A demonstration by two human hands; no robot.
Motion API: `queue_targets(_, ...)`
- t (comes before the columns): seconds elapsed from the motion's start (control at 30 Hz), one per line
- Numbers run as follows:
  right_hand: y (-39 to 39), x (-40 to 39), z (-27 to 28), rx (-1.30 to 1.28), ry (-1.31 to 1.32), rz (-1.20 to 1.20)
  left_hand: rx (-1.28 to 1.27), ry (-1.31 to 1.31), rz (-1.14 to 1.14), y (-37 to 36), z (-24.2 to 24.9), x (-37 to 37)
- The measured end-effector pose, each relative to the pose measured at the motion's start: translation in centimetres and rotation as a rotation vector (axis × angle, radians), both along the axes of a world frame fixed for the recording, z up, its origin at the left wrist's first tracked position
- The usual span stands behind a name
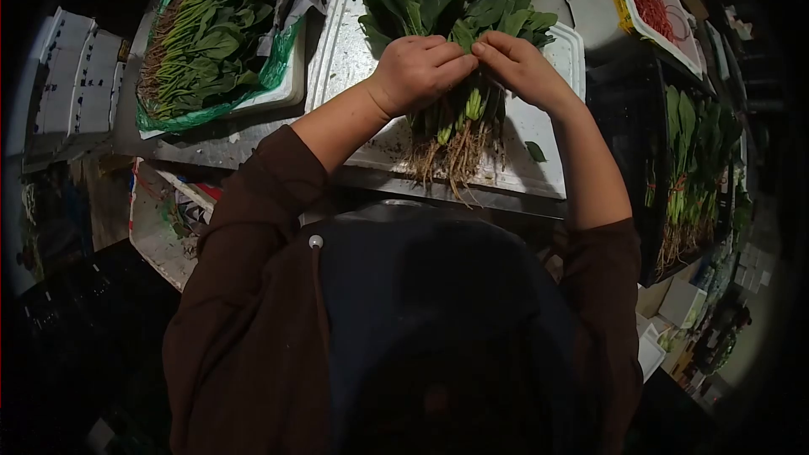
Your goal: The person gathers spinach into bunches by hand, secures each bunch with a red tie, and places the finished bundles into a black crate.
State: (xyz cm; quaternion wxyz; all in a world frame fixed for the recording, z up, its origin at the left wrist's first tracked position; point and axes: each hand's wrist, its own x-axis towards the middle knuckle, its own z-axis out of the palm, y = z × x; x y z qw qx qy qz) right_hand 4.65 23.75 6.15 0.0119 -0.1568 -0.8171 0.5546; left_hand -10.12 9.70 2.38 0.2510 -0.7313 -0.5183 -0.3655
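Note:
A bunch of rooted leafy greens (pixel 474 104) lies over a white foam tray lid (pixel 341 38), its leaves pointing away from me and its pale, soil-stained roots towards me. My left hand (pixel 424 72) is closed over the middle of the bunch, fingers curled across the stems. From the other side my right hand (pixel 524 74) meets it, thumb and fingers pinched together close to the left fingertips. What that pinch holds is too small to make out. Loose on the lid, below my right wrist, is a single leaf (pixel 535 152).
At the left, a pile of loose greens (pixel 211 42) rests on green plastic (pixel 274 67) in a white tray. Red ties (pixel 649 4) fill a white box at the upper right. Tied bunches (pixel 687 173) stand in a black crate (pixel 628 118) to the right.

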Motion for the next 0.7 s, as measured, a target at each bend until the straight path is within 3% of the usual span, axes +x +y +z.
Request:
queue_targets(0.13, -0.2, -0.1, 0.6, 0.324, -0.029, -0.035, 0.019, -0.062, 0.022, 0.2, -0.3, -0.4)
queue_targets(0.2, -0.9, 0.4, 1.1, 0.439, -0.038, -0.033, -0.185, 0.061, 0.167, -0.3, 0.5, -0.8)
queue_targets(0.3, -0.9, 1.0, 0.7, 0.452, -0.012, -0.059, -0.397, -0.092, 0.060, -1.4, 0.9, -0.8)
queue_targets(0.4, 1.4, 4.7, -5.7, 0.357, -0.022, -0.196, -0.724, -0.454, 0.235, -3.3, -3.4, -3.4)
queue_targets(0.5, 1.2, 5.4, -5.9, 0.206, -0.038, -0.358, -0.793, -1.076, -0.026, -5.0, -5.1, -3.3)
queue_targets(0.57, 0.5, 4.9, -5.6, 0.269, 0.034, -0.380, -0.638, -1.395, -0.198, -4.6, -3.9, -2.2)
queue_targets(0.6, 0.0, 4.0, -5.5, 0.236, 0.248, -0.352, -0.808, -1.731, -0.276, -4.6, -2.8, -2.4)
queue_targets(0.63, -0.6, 3.2, -5.4, 0.198, 0.463, -0.323, -0.743, -1.832, -0.290, -4.0, -1.8, -1.7)
queue_targets(0.7, -2.4, 1.7, -5.4, 0.052, 0.458, -0.341, -0.646, -2.021, -0.355, -3.0, -0.3, -0.6)
